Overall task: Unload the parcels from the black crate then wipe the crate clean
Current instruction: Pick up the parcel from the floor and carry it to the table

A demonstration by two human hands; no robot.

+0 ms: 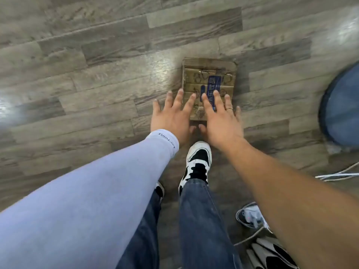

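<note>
Head cam looking straight down: both hands are stretched out over a flat cardboard parcel [208, 82] lying on the floor [97, 74]. Left hand [171, 117] has its fingers spread and straight, fingertips over the parcel's left edge, gripping nothing. Right hand [221, 119] is the same deal, fingers splayed and straight across the parcel's near half, with a ring [229, 108] on one finger. The two thumbs nearly meet just below the parcel's near edge. Can't tell for sure whether the palms are actually pressing on the cardboard or just hovering right above it.

The parcel is brown, taped up, with a blue printed label [212, 88] partly under the right fingers.

Left arm is in a pale lilac sleeve [116, 171], right forearm is bare. Below the hands there's a black-and-white sneaker [198, 162] and blue jeans [202, 220]. Grey wood-look planks all around. Off to the right edge is a round blue thing [343, 107], some white cable [338, 174], and another shoe [250, 216] near the bottom right. No black crate in view.
</note>
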